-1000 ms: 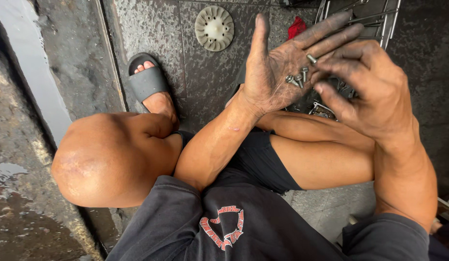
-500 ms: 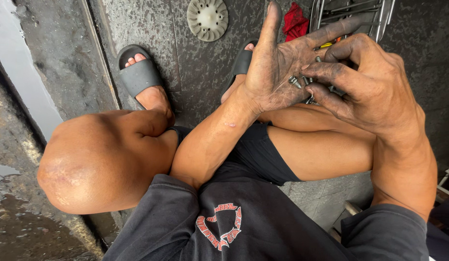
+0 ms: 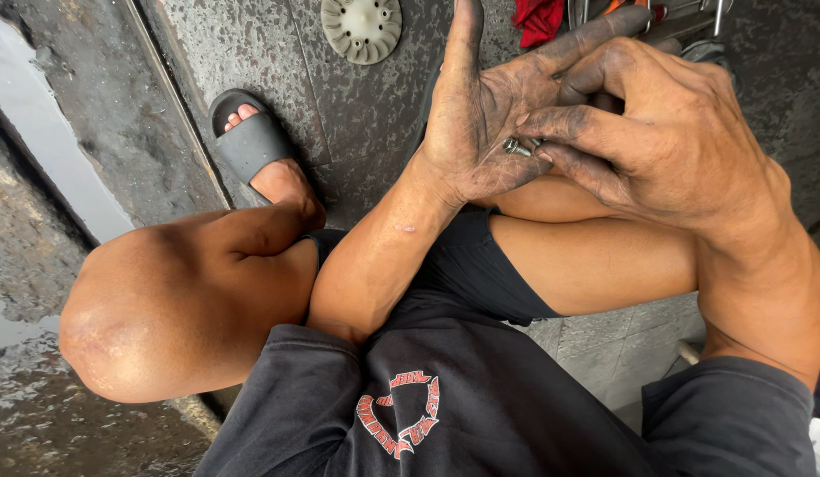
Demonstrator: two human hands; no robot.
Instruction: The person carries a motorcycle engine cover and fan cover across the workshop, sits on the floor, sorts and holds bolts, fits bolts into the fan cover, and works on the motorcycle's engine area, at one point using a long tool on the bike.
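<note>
My left hand (image 3: 480, 115) is held palm up, greasy and black, with its fingers spread. Small metal screws (image 3: 518, 146) lie in that palm. My right hand (image 3: 666, 132) reaches over from the right, its thumb and forefinger pinched on the screws. Both hands hover above my bent legs as I squat on a wet dark tiled floor (image 3: 357, 115).
A round beige plastic disc (image 3: 361, 26) lies on the floor at the top. A red rag (image 3: 538, 18) and metal tools (image 3: 683, 22) sit behind my hands. My foot in a grey slide sandal (image 3: 251, 141) rests left, beside a wet gutter edge (image 3: 39, 150).
The hands have come nearer to the camera. My right fingers have closed in on the screws in the left palm.
</note>
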